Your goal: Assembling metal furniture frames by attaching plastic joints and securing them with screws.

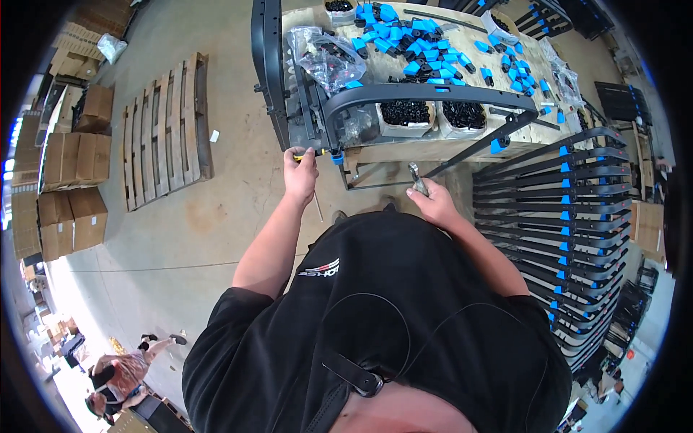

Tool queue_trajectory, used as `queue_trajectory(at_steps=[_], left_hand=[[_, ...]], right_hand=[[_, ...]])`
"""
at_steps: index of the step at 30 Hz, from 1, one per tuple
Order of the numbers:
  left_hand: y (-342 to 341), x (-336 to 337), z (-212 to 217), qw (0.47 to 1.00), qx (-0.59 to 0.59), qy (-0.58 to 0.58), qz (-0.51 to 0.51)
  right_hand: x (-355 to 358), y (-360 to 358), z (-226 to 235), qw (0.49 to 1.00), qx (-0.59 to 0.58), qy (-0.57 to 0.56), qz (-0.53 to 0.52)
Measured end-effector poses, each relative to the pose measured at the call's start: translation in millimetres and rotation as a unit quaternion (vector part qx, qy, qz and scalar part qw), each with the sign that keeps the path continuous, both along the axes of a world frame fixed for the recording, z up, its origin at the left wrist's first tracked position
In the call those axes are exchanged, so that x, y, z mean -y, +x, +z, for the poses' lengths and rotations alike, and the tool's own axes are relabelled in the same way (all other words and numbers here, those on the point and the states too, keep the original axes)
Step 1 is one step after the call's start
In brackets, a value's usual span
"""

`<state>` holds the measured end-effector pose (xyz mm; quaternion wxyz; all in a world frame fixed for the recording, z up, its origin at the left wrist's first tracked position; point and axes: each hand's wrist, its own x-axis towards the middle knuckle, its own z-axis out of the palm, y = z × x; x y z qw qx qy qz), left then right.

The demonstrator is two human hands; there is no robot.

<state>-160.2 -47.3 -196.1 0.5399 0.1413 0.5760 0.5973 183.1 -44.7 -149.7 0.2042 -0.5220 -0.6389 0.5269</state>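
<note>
My left hand [300, 173] is closed round a hand tool [318, 206] with a yellow-and-black handle and a long thin metal shaft pointing down. It is beside the lower corner of a black metal frame [433, 92], close to a blue end piece [337, 156]. My fingers hide most of the handle, so its exact kind is unclear. My right hand [434, 203] grips a ratchet wrench [414, 171], its round head upward, below the frame and apart from it. The frame rests upright against the workbench [375, 156], with another blue piece [498, 145] on its right leg.
Many blue-and-black plastic parts [426, 47] lie on the bench. Boxes of small black parts [406, 112] and a clear plastic bag [328, 61] sit there too. Stacked black frames [556, 216] stand right. A wooden pallet [164, 130] and cartons [76, 159] are left; a person [123, 379] is behind.
</note>
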Motion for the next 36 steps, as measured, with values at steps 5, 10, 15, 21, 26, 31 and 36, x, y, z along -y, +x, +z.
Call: queue_trajectory(at_steps=[5, 10, 15, 21, 26, 31, 36], left_hand=[[-11, -2, -3, 0.996, 0.083, -0.004, -0.026], [-19, -1, -16, 0.997, -0.011, 0.022, -0.075], [-21, 9, -25, 0.983, -0.136, 0.068, -0.100], [-11, 3, -7, 0.998, -0.011, -0.005, -0.066], [-16, -10, -7, 0.990, -0.085, -0.008, -0.112], [-3, -9, 11, 0.988, -0.053, -0.081, -0.116], [-7, -9, 12, 0.987, -0.041, -0.098, -0.120]], right_hand=[[26, -20, 5, 0.993, 0.104, -0.036, -0.049], [42, -35, 19, 0.988, 0.135, -0.030, -0.064], [58, -39, 8, 0.986, 0.154, 0.000, -0.063], [45, -67, 0, 0.962, 0.264, -0.057, -0.047], [-2, -109, -48, 0.972, 0.003, -0.202, -0.120], [-18, -164, -73, 0.967, 0.219, 0.128, 0.026], [-18, -185, -50, 0.961, 0.265, 0.049, 0.067]])
